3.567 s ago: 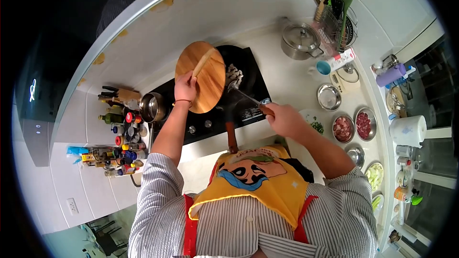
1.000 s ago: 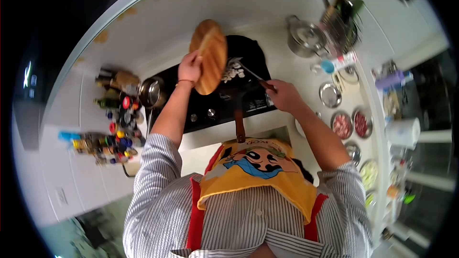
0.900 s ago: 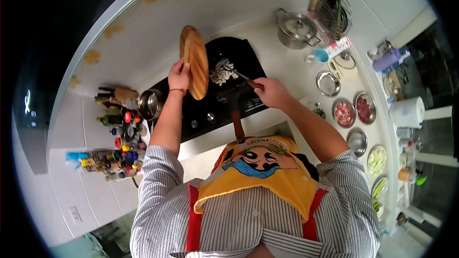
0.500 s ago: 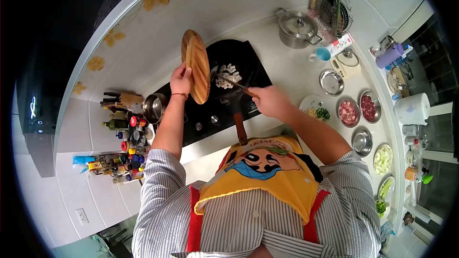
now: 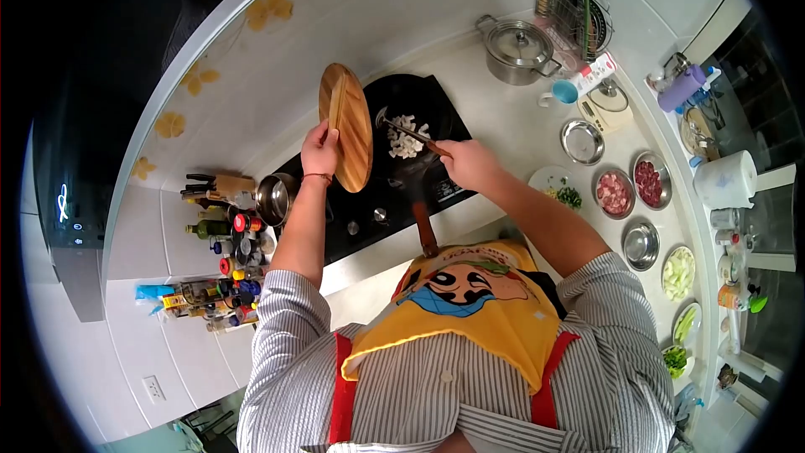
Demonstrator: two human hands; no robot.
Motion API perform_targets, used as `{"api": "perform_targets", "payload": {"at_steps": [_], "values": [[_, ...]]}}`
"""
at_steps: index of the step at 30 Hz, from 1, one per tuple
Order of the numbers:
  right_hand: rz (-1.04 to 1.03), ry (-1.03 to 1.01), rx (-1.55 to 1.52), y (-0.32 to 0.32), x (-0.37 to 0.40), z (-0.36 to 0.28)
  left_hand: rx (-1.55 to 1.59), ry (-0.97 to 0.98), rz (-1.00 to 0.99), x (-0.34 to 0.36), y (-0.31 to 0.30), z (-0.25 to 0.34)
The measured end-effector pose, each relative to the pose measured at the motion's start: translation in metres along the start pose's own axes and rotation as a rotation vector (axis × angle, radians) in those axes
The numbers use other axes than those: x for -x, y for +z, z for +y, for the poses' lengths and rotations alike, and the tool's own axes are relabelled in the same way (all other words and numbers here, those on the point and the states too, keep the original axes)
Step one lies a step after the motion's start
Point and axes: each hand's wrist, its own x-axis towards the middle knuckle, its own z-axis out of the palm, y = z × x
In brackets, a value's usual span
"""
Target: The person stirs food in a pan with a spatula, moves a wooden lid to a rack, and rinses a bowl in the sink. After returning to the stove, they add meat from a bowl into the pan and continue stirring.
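My left hand (image 5: 319, 151) grips a round wooden lid (image 5: 355, 134) by its bar handle and holds it on edge at the left side of a black wok (image 5: 444, 122). Fingers wrapped round its wooden handle, my right hand (image 5: 468, 163) holds a metal ladle (image 5: 406, 129), whose bowl is over the wok near its left wall. Pale chopped pieces (image 5: 407, 141) lie in the wok. The wok's wooden handle (image 5: 424, 228) points toward my yellow apron (image 5: 470, 294). Under the wok is the black cooktop (image 5: 335, 243).
A lidded steel pot (image 5: 516, 71) stands beyond the cooktop. Bowls of meat (image 5: 614, 193), an empty metal bowl (image 5: 641, 243) and plates of chopped greens (image 5: 678, 273) line the right counter. At left are a small steel pot (image 5: 275, 198), a knife block (image 5: 231, 185) and several bottles (image 5: 210, 229).
The ladle's bowl has lifted off the pale pieces and now shows above them at the left. The view has shifted slightly; both hands still hold the same things.
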Motion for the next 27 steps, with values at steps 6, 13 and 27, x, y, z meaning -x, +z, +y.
{"api": "perform_targets", "payload": {"at_steps": [6, 13, 27], "values": [[0.009, 0.005, -0.027, -0.005, -0.005, -0.011, -0.055, 0.051, 0.027, 0.003, 0.003, -0.003], [-0.03, 0.02, -0.08, -0.002, 0.012, 0.015, 0.023, 0.007, 0.028, 0.006, 0.006, -0.009], [0.033, 0.033, 0.02, -0.08, 0.065, -0.005, -0.423, 0.296, -0.046, 0.006, 0.028, 0.025]]}}
